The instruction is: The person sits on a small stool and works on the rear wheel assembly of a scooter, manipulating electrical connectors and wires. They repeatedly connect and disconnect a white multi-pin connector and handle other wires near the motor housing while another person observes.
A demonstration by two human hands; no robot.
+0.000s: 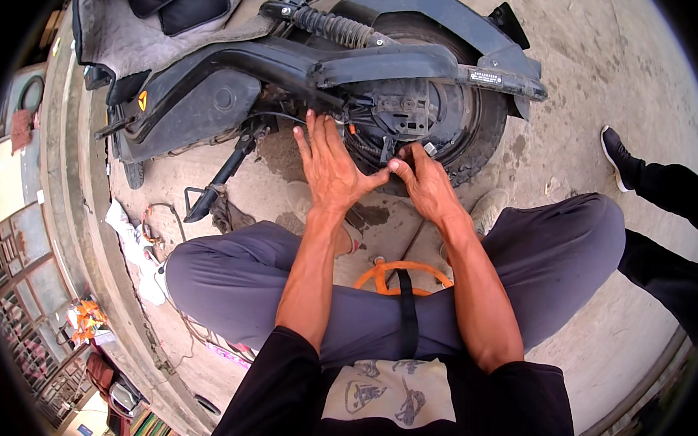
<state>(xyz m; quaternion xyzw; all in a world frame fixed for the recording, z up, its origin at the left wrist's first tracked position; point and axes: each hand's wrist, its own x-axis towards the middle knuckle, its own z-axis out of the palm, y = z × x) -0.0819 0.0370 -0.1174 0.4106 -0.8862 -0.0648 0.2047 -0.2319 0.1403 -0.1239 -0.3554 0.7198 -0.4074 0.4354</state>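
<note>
A dark electric scooter (213, 100) stands across the far side, its rear wheel (486, 138) right of centre. My left hand (330, 163) is open below the swingarm, fingers stretched toward a thin black cable (279, 116) and thumb pointing right. At the wheel hub (406, 114), my right hand (428, 184) is closed, with thumb and fingers pinched beside a short black lever-like part (387, 147). What lies between those fingertips is too small to make out. The two thumbs nearly meet. A small orange piece (352, 129) shows between the hands.
A black kickstand (217, 175) reaches to the concrete floor. Between my legs is an orange spoked ring (389, 274) with a black strap (408, 316). Another person's dark shoe (622, 159) and legs are at right. White cloth (138, 246) and wires lie left, beside a step (88, 228).
</note>
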